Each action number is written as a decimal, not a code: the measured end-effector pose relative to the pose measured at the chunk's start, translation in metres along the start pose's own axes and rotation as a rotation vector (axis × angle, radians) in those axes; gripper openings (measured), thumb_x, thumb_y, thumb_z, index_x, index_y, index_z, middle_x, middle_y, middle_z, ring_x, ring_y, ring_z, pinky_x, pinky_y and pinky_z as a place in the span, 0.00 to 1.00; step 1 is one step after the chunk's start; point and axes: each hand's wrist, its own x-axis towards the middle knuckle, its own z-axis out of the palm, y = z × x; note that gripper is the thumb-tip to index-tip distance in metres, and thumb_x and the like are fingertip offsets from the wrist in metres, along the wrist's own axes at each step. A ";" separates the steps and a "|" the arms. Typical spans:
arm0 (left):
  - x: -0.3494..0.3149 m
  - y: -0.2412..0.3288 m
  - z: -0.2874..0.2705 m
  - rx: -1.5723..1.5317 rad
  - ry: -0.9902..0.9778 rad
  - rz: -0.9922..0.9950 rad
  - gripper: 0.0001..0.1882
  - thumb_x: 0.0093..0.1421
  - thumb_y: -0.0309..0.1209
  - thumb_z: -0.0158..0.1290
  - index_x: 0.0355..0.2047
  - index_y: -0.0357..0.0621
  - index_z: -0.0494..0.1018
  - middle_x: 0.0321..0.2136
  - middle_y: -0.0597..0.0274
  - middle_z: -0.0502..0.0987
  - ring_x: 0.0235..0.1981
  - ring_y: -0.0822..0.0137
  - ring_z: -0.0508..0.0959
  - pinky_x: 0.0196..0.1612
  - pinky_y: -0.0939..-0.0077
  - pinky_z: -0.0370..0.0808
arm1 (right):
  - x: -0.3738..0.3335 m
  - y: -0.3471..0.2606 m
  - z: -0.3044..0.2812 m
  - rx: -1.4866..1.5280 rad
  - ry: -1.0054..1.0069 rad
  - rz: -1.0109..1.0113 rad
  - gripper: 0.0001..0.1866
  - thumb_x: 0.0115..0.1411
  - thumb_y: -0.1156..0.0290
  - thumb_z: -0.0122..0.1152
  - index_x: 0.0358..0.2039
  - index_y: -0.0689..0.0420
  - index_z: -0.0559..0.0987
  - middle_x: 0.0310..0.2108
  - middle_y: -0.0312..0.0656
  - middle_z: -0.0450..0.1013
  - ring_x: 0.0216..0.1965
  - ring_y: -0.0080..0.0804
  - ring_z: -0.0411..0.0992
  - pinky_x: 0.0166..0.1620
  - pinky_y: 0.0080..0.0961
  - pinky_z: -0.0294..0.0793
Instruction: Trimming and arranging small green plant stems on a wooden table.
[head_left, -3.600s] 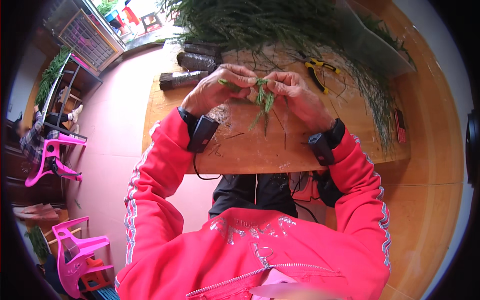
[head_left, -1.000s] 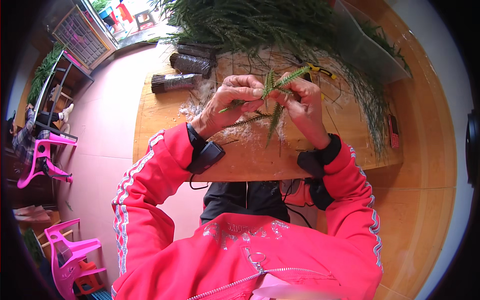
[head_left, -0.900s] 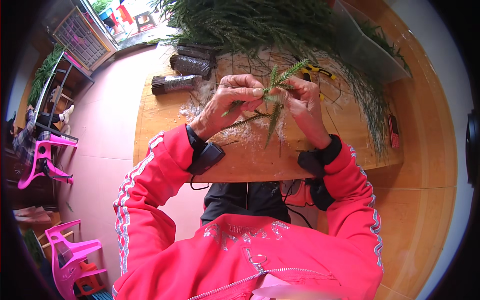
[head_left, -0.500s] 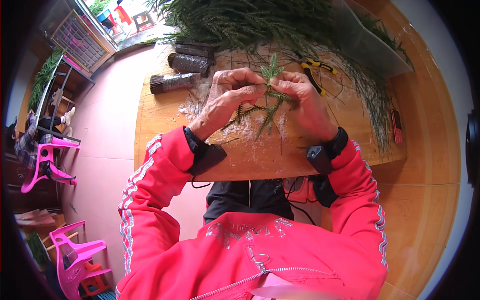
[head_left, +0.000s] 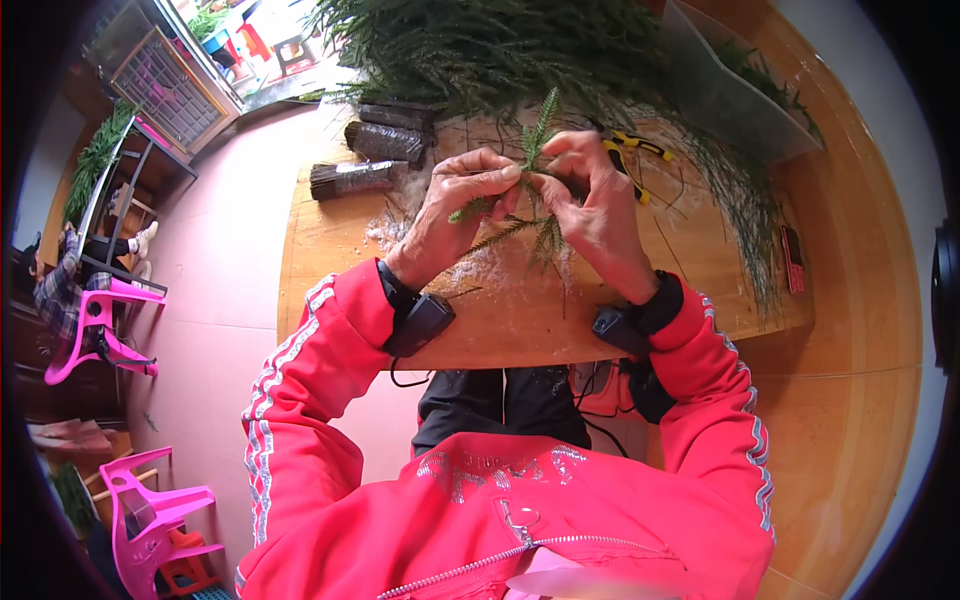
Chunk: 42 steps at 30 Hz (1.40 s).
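Note:
A small green pine-like sprig (head_left: 540,125) with several needled side shoots stands upright between my hands, above the wooden table (head_left: 400,330). My left hand (head_left: 450,210) pinches it near the middle between thumb and fingertips. From the other side my right hand (head_left: 603,210) closes thumb and forefinger at the same joint, its other fingers curled. Lower shoots (head_left: 546,238) hang below the fingers. What exactly lies between the fingertips is partly hidden. Just beyond my right hand lie pliers (head_left: 625,172) with yellow and black handles.
Bundles of thin dark rods (head_left: 355,179) wrapped in clear film lie at the left. A large heap of green branches (head_left: 490,50) covers the far side, beside a clear plastic bin (head_left: 745,90). A red-edged phone (head_left: 793,258) lies right. Pink stools (head_left: 100,325) and a seated person (head_left: 60,290) are far left.
My right hand has turned and its fingers have lifted and curled at the sprig. The sprig's tip now leans right and stands higher. The view has shifted slightly.

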 end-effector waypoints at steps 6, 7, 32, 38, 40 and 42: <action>-0.002 0.011 0.001 0.074 -0.055 -0.120 0.09 0.64 0.33 0.47 0.31 0.40 0.71 0.20 0.62 0.71 0.22 0.73 0.69 0.30 0.80 0.64 | 0.005 0.004 -0.005 -0.277 0.004 -0.505 0.14 0.53 0.84 0.60 0.41 0.59 0.78 0.34 0.43 0.76 0.34 0.30 0.76 0.38 0.22 0.74; -0.001 0.013 -0.001 0.072 -0.052 -0.123 0.09 0.64 0.33 0.47 0.31 0.40 0.71 0.20 0.62 0.71 0.22 0.73 0.69 0.30 0.80 0.64 | 0.007 0.006 -0.006 -0.304 -0.018 -0.546 0.15 0.53 0.84 0.60 0.42 0.59 0.78 0.35 0.43 0.76 0.35 0.32 0.76 0.38 0.23 0.74; 0.004 0.018 -0.006 0.230 -0.143 -0.077 0.08 0.62 0.28 0.49 0.28 0.36 0.72 0.19 0.65 0.69 0.21 0.76 0.67 0.28 0.81 0.63 | 0.012 0.018 -0.006 -0.338 -0.022 -0.616 0.07 0.54 0.83 0.60 0.34 0.62 0.77 0.31 0.39 0.72 0.30 0.29 0.73 0.32 0.22 0.72; 0.015 0.019 -0.017 0.397 -0.192 -0.059 0.06 0.57 0.26 0.53 0.27 0.35 0.73 0.17 0.70 0.68 0.19 0.80 0.64 0.25 0.84 0.60 | 0.018 0.022 -0.016 0.382 -0.517 0.205 0.07 0.61 0.70 0.58 0.32 0.62 0.76 0.26 0.27 0.69 0.32 0.15 0.67 0.35 0.14 0.66; 0.014 0.021 -0.020 0.364 -0.212 -0.093 0.06 0.57 0.26 0.53 0.27 0.35 0.73 0.17 0.70 0.68 0.19 0.80 0.64 0.25 0.84 0.61 | 0.015 0.027 -0.016 0.552 -0.593 0.286 0.09 0.62 0.68 0.57 0.32 0.62 0.77 0.25 0.25 0.69 0.32 0.13 0.66 0.36 0.13 0.65; 0.015 0.025 -0.023 0.302 -0.242 -0.147 0.07 0.57 0.27 0.54 0.27 0.34 0.73 0.17 0.71 0.68 0.19 0.80 0.65 0.25 0.84 0.62 | 0.015 0.030 -0.010 0.632 -0.631 0.304 0.10 0.62 0.66 0.58 0.33 0.61 0.77 0.25 0.27 0.69 0.33 0.13 0.66 0.37 0.13 0.65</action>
